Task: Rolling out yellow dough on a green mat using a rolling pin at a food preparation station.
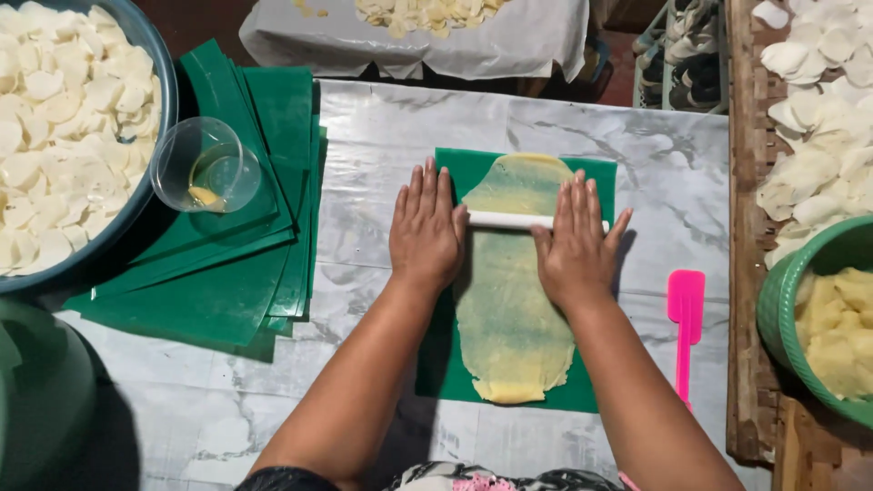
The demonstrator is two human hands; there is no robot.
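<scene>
A thin sheet of pale yellow dough lies stretched lengthwise on a green plastic sheet on the marble-patterned tabletop. A white rolling pin lies across the dough's upper part. My left hand presses flat on the pin's left end, fingers extended. My right hand presses flat on its right end, fingers spread. Both palms rest on the pin, not curled around it.
A stack of green plastic sheets lies at left with a clear cup of yellowish liquid on it. A large basin of white discs sits far left. A pink spatula and a green bowl of dough are at right.
</scene>
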